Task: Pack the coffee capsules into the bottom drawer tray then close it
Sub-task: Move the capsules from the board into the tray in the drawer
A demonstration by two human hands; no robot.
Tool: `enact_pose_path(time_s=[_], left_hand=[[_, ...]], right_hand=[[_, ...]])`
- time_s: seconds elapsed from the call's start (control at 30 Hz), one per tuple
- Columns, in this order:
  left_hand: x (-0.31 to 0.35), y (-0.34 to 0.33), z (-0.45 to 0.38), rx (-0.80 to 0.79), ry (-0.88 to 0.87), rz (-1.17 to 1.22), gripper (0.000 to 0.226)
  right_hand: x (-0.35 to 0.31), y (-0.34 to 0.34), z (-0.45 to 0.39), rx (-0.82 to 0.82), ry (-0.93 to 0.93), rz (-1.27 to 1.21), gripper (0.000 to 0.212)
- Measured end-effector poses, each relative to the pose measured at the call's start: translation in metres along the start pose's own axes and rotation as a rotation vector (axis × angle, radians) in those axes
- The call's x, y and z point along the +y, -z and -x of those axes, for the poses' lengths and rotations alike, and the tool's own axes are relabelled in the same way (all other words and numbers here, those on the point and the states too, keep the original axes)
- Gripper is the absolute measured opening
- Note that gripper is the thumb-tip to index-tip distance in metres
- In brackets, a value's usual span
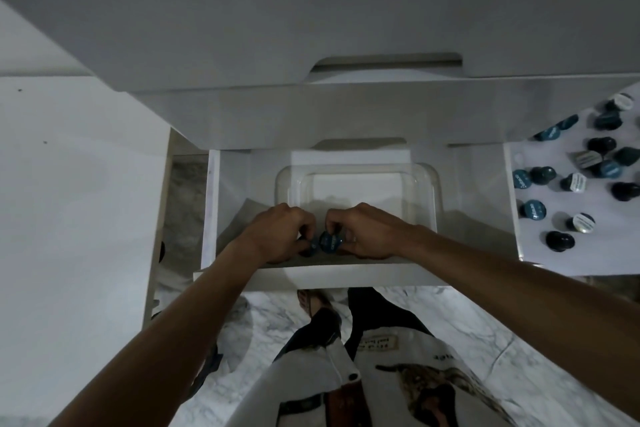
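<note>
While both hands work at the near edge of the clear plastic tray (360, 173) in the open bottom drawer (212, 204), packing looks barely begun. The left hand (277, 234) has its fingers pinched on a dark capsule (309, 249), and the right hand (363, 236) has its fingers closed around a blue-lidded capsule (329, 242); the two capsules sit just beside each other, low at the tray's front. The rest of the tray appears bare. Most loose coffee capsules (585, 166) lie scattered on the white surface (554, 253) at the right of the frame, well apart from the drawer, so many trips probably remain before closing. Room is generous toward the tray's far side; the drawer's front wall (346, 276) lies close under both wrists, and the upper drawer front (346, 114) overhangs the back.
</note>
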State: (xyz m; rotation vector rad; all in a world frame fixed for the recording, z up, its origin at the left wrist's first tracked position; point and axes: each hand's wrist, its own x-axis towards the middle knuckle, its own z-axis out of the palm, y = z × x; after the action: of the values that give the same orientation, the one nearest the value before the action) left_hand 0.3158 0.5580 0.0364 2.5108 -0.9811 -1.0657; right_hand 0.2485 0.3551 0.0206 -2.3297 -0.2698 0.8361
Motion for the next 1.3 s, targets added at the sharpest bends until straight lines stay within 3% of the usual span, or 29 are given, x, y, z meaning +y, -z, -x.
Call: enact_pose_path(time_s=[0.23,0.37,0.77,1.03,1.3], left_hand=[[0.002,0.0,0.0,0.014,0.003,-0.003,0.011],[0.003,0.004,0.005,0.066,-0.007,0.046,0.016],[0.047,0.031,0.015,0.402,-0.036,0.325,0.043],[0.137,0.023,0.012,0.501,-0.071,0.381,0.038],[0.303,-0.015,-0.027,0.678,-0.2,0.451,0.031]], right_hand=[[-0.004,0.0,0.002,-0.031,-0.001,0.027,0.012],[-0.004,0.005,0.008,0.033,-0.038,-0.055,0.02],[-0.031,0.013,0.066,0.709,-0.176,-0.483,0.057],[-0.012,0.035,0.15,0.94,-0.151,-0.585,0.054],[0.096,0.059,0.296,1.11,-0.165,-0.547,0.042]])
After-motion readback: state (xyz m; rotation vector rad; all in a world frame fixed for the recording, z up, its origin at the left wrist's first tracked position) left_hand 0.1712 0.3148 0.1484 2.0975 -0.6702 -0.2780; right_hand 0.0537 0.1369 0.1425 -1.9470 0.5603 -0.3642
